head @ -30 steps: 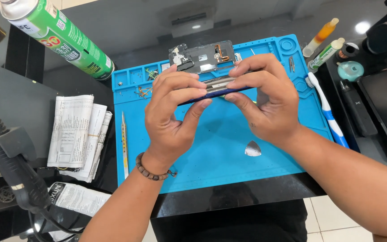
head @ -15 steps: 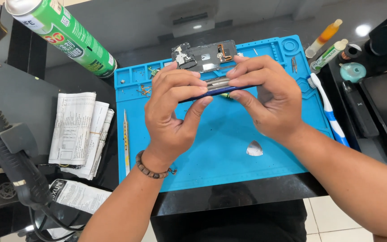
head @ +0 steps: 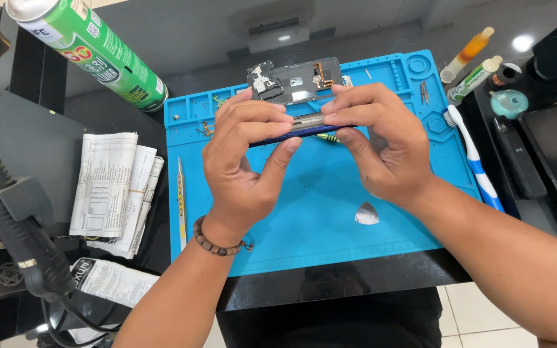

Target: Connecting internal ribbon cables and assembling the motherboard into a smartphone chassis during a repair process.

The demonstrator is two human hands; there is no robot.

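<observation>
Now both hands pinch the phone [head: 304, 129] edge-on, long axis left to right: left hand [head: 243, 158] closed on one end, right hand [head: 381, 151] on the other.

Black table [head: 369, 35]: blue mat [head: 317, 212], papers [head: 107, 183], spray can [head: 91, 48].
</observation>
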